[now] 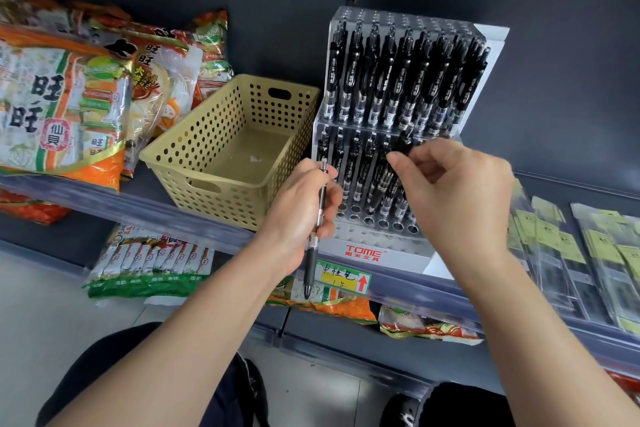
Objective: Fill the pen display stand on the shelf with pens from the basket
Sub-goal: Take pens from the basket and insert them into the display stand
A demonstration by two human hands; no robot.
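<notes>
Left hand (301, 215) grips a pen (317, 236) held almost vertical, tip down, over the shelf (173, 215) edge just before the display stand (367, 251). Right hand (457, 191), fingers curled, pinches a leaning pen (381, 184) in the lower tier, above unfilled front holes. Basket (194, 163) sits just left of the stand.

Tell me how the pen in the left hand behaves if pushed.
The slim black-and-clear plastic pen in the left hand looks stiff and light. Its round barrel would probably roll if nudged; its dark rubbery section should resist slipping.
</notes>
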